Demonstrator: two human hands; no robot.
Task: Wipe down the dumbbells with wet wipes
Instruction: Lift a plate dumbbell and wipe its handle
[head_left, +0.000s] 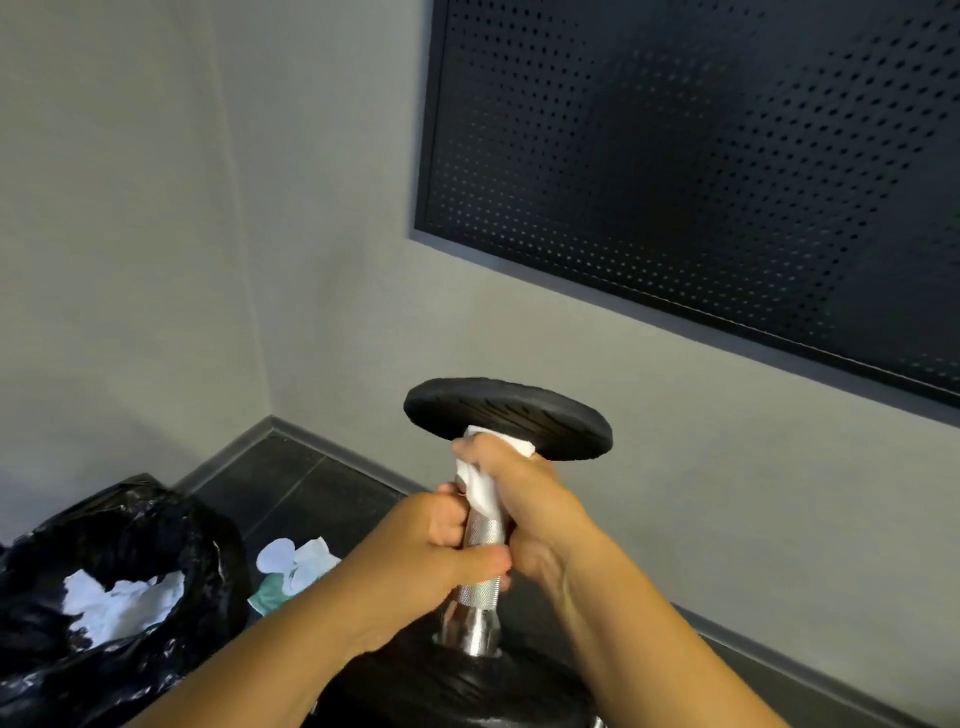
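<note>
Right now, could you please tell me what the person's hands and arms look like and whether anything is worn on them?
The left hand and right hand are bare: no gloves, rings, watch or bracelet show. Both forearms are bare too, no sleeve in view.

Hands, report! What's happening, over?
Left hand grips dumbbell handle. Right hand wraps wipe round handle, under top plate. Nothing in the way.
</note>
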